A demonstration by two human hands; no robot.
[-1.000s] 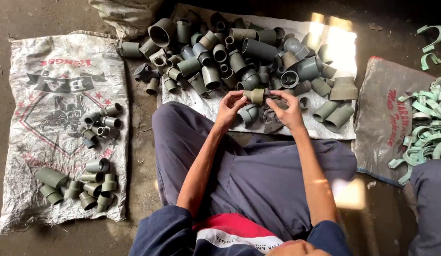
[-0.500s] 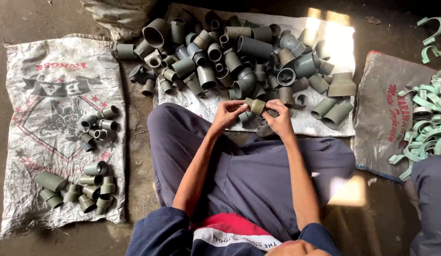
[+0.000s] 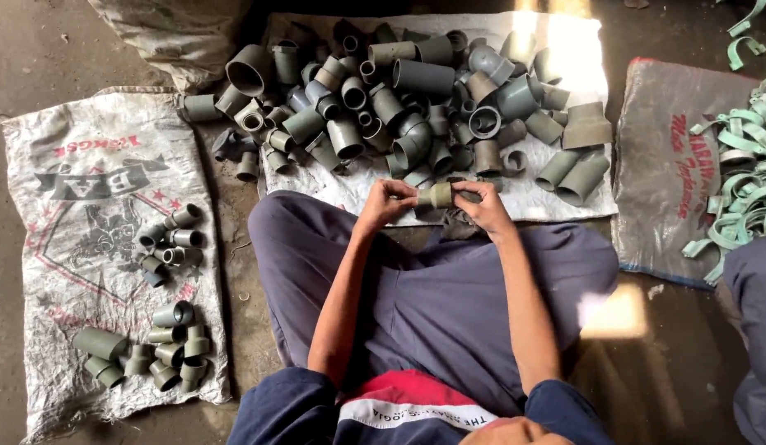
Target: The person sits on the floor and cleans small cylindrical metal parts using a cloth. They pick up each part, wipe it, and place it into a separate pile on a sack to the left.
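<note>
A short olive-grey pipe fitting (image 3: 437, 195) is held sideways between both my hands, above my crossed legs. My left hand (image 3: 387, 202) grips its left end and my right hand (image 3: 479, 204) grips its right end. Just beyond them a big heap of grey pipe fittings (image 3: 399, 91) of many sizes lies on a white sack (image 3: 564, 206). A dark rag (image 3: 457, 224) lies under my right hand.
A printed white sack (image 3: 95, 181) at left carries two small groups of grey fittings (image 3: 170, 243) (image 3: 148, 350). A grey sack (image 3: 667, 173) at right lies beside a heap of pale green curved clips (image 3: 741, 189). Another person's knee (image 3: 754, 288) shows at the right edge. A filled bag (image 3: 173, 33) sits at top left.
Both hands drew the fitting nearer to my legs and turned it from tilted to lying sideways. The view shifted a little, so the sacks sit lower in frame.
</note>
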